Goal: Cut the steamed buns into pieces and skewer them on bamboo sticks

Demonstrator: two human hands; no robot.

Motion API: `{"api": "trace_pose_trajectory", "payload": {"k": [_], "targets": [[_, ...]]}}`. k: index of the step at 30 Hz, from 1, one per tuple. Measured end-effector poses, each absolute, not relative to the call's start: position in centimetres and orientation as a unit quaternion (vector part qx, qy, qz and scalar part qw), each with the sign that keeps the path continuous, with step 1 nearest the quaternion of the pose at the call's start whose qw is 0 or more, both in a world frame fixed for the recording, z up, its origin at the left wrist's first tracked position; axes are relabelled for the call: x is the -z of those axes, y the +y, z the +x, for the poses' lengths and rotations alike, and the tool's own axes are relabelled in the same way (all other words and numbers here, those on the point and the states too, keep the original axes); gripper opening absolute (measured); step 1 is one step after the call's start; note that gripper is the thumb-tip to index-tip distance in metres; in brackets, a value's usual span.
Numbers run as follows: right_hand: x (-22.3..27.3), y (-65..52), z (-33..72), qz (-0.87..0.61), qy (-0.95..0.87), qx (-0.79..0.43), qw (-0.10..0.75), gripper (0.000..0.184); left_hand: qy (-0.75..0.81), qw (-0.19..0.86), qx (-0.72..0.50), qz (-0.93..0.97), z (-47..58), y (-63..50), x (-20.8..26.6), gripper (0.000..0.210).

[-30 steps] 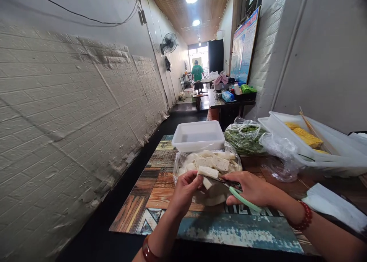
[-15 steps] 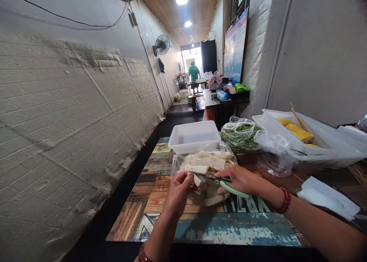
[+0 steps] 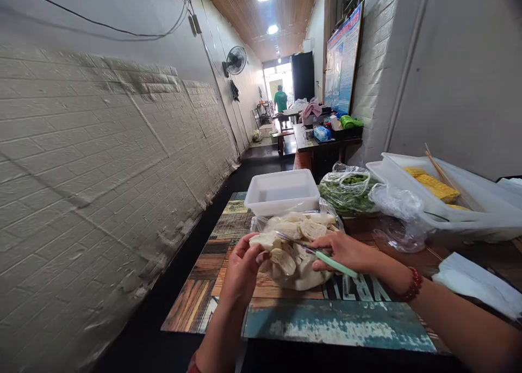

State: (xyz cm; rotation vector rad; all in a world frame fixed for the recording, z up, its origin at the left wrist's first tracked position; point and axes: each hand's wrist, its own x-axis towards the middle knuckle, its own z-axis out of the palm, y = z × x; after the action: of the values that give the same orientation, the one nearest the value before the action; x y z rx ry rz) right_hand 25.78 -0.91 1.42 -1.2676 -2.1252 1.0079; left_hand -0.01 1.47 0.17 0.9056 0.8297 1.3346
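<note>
My left hand point(image 3: 242, 261) pinches a pale, spongy piece of food point(image 3: 264, 241), possibly bean curd, between thumb and fingers. Scissors point(image 3: 337, 265) with mint-green handles are in my right hand point(image 3: 345, 249), their metal blades pointing left at the pale pieces; whether they touch the held piece I cannot tell. Under both hands a clear plastic bag point(image 3: 258, 223) lies open, heaped with pale slices point(image 3: 313, 230), some roundish and some flat. Behind the bag stands a white plastic tub point(image 3: 281, 191) with nothing visible inside.
On the right are a bag of green leaves point(image 3: 346, 193), crumpled clear plastic point(image 3: 397, 204) and a white bin point(image 3: 481, 212) with corn point(image 3: 436, 189) and sticks. White paper point(image 3: 477, 283) lies nearer. A brick wall point(image 3: 81, 144) runs along the left. A person in green point(image 3: 280, 99) stands far off.
My left hand has shifted slightly left and up with the pale piece. The scissors' blades now lie over the heap, and round slices show below them. The whole view has shifted a little.
</note>
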Motion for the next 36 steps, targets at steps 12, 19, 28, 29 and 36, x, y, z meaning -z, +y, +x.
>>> {"api": "trace_pose_trajectory", "payload": {"k": [12, 19, 28, 29, 36], "targets": [[-0.6, -6.2, 27.9, -0.579, -0.586, -0.425, 0.375, 0.068, 0.42, 0.411, -0.551, 0.592, -0.2, 3.3, 2.0, 0.034], [2.3, -8.4, 29.0, -0.596, -0.518, -0.433, 0.435, 0.061, 0.452, 0.174, -0.484, 0.729, -3.3, 4.9, 4.2, 0.024], [4.5, -8.4, 28.8, -0.583, -0.521, -0.416, 0.465, 0.053, 0.487, 0.137, -0.459, 0.73, -5.0, 5.6, 4.3, 0.019], [4.5, -8.2, 28.8, -0.591, -0.526, -0.393, 0.469, 0.052, 0.489, 0.178, -0.466, 0.716, -5.0, 5.9, 4.3, 0.022], [3.0, -6.1, 30.1, -0.635, -0.552, -0.172, 0.513, 0.047, 0.48, 0.445, -0.527, 0.542, -3.8, 6.8, 3.9, 0.061]]}}
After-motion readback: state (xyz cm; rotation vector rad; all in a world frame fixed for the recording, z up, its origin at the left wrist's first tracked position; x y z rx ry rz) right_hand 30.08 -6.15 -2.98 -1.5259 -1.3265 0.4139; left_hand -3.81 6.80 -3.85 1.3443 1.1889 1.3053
